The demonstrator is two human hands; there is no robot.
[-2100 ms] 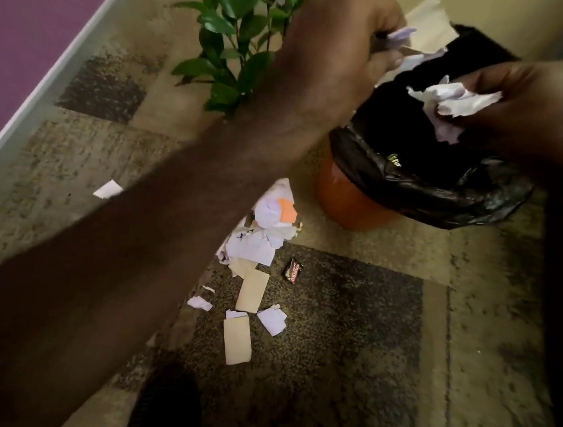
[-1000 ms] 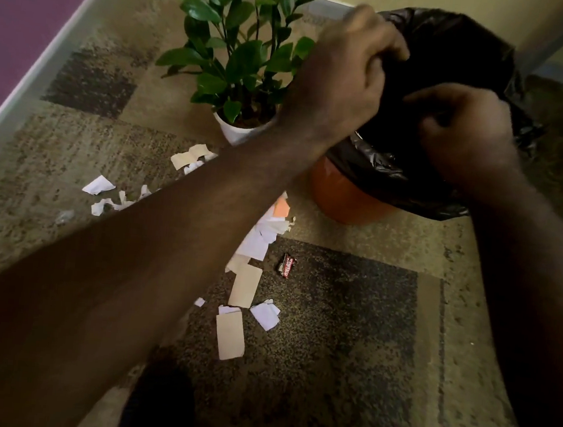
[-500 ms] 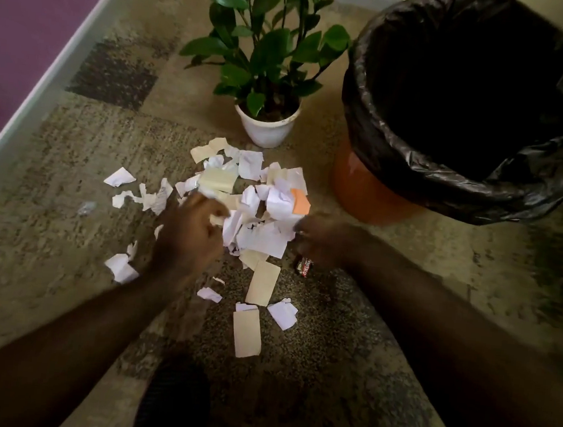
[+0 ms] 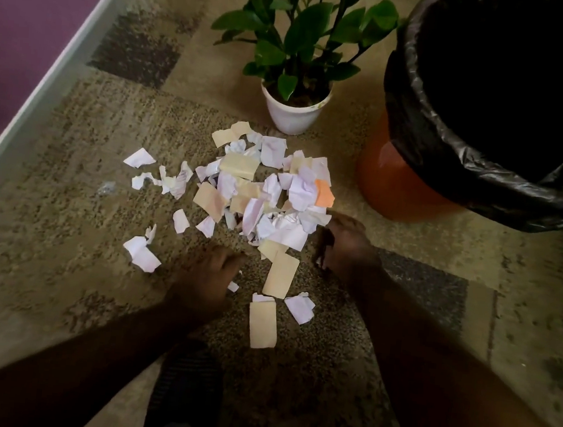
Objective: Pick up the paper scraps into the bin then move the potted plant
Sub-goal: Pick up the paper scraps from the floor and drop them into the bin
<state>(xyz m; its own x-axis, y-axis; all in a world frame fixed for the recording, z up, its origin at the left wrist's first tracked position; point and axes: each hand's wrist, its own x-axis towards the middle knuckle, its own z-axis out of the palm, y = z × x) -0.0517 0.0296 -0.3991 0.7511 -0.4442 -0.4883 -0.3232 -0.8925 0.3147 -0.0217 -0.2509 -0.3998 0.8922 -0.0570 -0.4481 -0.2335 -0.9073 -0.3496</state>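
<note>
Several torn paper scraps (image 4: 258, 194), white, tan and one orange, lie in a loose pile on the carpet. Just beyond them stands the potted plant (image 4: 293, 114), green leaves in a white pot. To the right is the orange bin (image 4: 392, 186) with a black liner (image 4: 429, 131). My left hand (image 4: 209, 275) rests low on the carpet at the pile's near left edge, fingers pointing toward the scraps. At the pile's right edge, my right hand (image 4: 345, 247) touches the outer scraps with its fingers bent down. Neither hand visibly holds paper.
A patterned carpet (image 4: 71, 165) covers the floor. A white skirting strip (image 4: 44, 87) and a purple wall run along the left. A dark shoe (image 4: 187, 393) sits at the bottom centre between my forearms. Stray scraps (image 4: 142, 251) lie left of the pile.
Both hands left the bin mouth, where they let go of crumpled paper, and came down to the pile. Since half a second ago the left hand has slid nearer to me.
</note>
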